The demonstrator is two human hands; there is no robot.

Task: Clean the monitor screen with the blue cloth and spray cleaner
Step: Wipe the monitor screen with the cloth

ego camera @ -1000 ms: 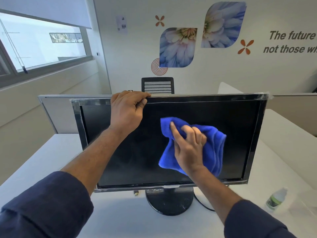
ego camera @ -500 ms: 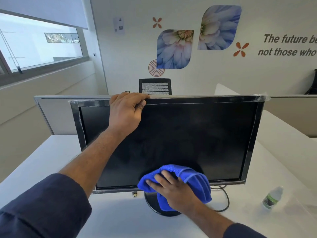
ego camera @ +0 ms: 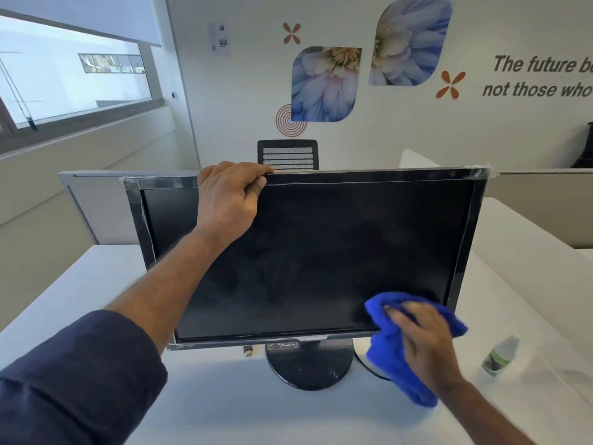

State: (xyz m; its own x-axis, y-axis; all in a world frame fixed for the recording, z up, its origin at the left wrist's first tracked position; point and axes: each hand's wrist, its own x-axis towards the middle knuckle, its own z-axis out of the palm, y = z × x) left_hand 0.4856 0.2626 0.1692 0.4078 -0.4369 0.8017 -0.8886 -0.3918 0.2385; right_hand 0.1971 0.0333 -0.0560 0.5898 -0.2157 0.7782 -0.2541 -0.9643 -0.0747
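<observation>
- Room: white wall behind with flower graphics and part of a slogan; window at left with its blind partly down; black mesh chair back shows above the grey partition.
- White desk: bare surface in front of the stand and to its left; right of the monitor the desk runs on to the frame edge, with only the bottle standing there.
- Monitor: stands upright on the desk, screen dark and facing the camera, long axis left-right. Glossy bezel with film or tape along its edges, crinkled at the top right corner. Round black stand base sits under the centre; a cable loops out at its right.
- Left hand: fingers hooked over the top bezel left of centre, thumb on the front face, gripping the top edge; dark blue sleeve pushed up the forearm.
- Right hand: motion-blurred, fingers fairly flat on the blue cloth, pressing it at the screen's lower right corner. Whether the thumb grips the cloth, cannot tell.
- Blue cloth: bunched, overlapping the bottom bezel and hanging down past it toward the desk.
- Spray cleaner bottle: small, clear, green label, upright on the desk, right of the cloth and apart from it.
</observation>
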